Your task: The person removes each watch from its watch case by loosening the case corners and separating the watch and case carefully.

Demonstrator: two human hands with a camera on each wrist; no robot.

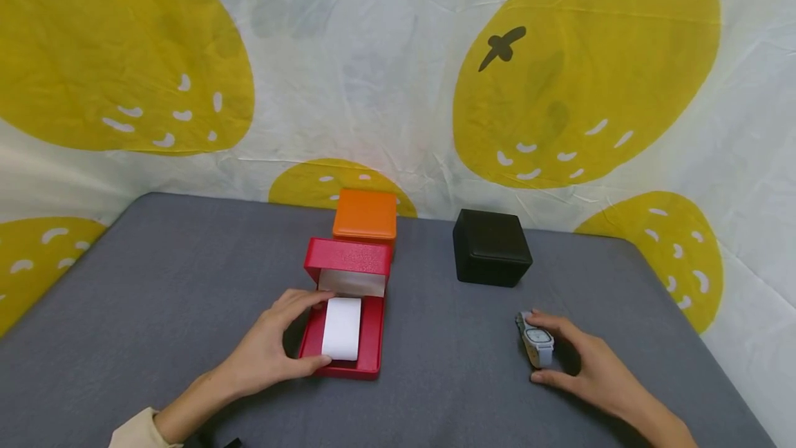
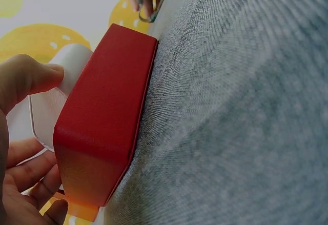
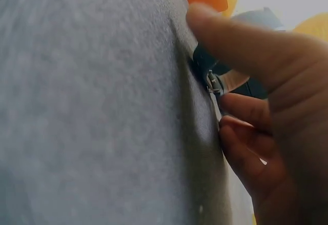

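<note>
In the head view, my left hand (image 1: 273, 348) reaches over an open red watch box (image 1: 372, 337). Its thumb and index finger span the white watch cushion (image 1: 341, 327) and pinch it at its two ends. The left wrist view has the thumb (image 2: 46, 76) on the cushion (image 2: 76, 66), beside the red box wall (image 2: 102, 107). At the right, my right hand (image 1: 593, 365) holds a wristwatch (image 1: 538, 337) with a pale strap between thumb and index finger, low over the table. Its buckle (image 3: 214, 83) shows by the fingers in the right wrist view.
An orange box (image 1: 365, 213) stands shut behind the red box's raised lid. A black box (image 1: 491, 247) stands shut farther back, beyond the wristwatch. Grey cloth covers the table (image 1: 186, 261). A white curtain (image 1: 354, 54) with yellow fruit prints hangs behind it.
</note>
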